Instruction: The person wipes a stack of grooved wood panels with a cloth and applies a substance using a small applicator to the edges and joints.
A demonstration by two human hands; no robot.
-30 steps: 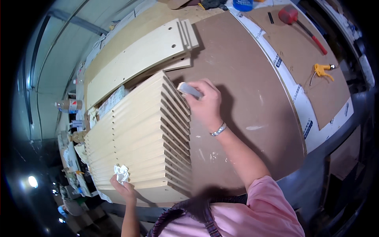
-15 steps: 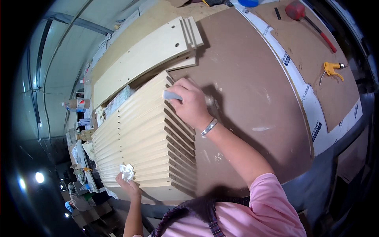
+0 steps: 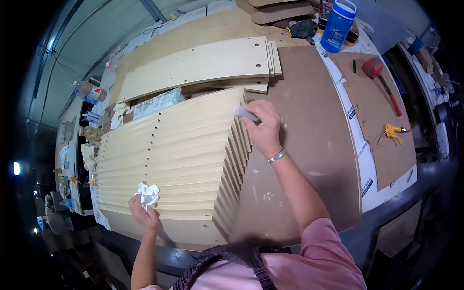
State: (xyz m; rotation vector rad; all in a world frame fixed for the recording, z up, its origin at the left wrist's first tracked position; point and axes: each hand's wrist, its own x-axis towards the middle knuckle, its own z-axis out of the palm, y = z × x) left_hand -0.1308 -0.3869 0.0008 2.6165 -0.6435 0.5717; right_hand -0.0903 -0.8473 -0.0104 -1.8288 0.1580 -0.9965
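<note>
My right hand (image 3: 263, 129) grips a small pale block (image 3: 245, 114) against the far ends of the fanned wooden slats (image 3: 169, 159); nearer ends look untreated. My left hand (image 3: 144, 212) clutches a crumpled white rag (image 3: 148, 195).

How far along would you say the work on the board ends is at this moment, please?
Done: cannot be judged; the ends look alike. In hand: the right hand presses a small pale block against the far end of the fanned stack of boards, while the left hand rests a crumpled white cloth on the near boards. Left: unclear; another pile of boards lies beyond, untouched.
</note>
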